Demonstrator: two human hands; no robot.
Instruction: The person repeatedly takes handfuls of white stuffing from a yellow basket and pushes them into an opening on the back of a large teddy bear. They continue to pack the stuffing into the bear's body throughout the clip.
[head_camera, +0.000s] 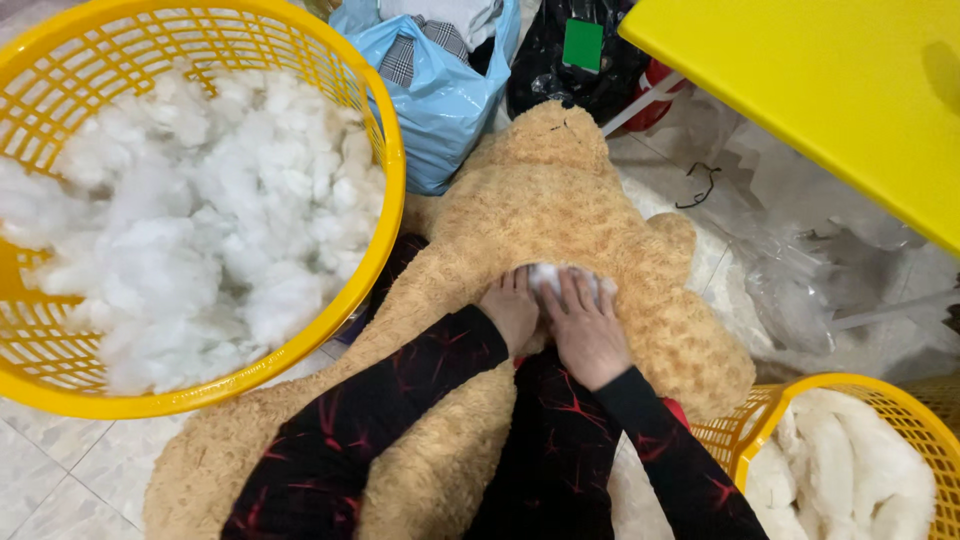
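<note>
Pressing a tuft of white stuffing (560, 277) into the tan plush bear (560, 200) lying across the lap, the left hand (512, 312) and right hand (588, 330) lay flat, fingers together. The filling looked light, soft and compressible, best pinched in small clumps. A yellow basket (385, 150) held more to the left.

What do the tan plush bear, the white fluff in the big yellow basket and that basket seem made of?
Tan plush bear: curly synthetic-looking pile fabric, matte. White fluff: loose fibre stuffing, probably polyester, clumpy and wispy. Big yellow basket: moulded plastic, glossy lattice walls.
</note>
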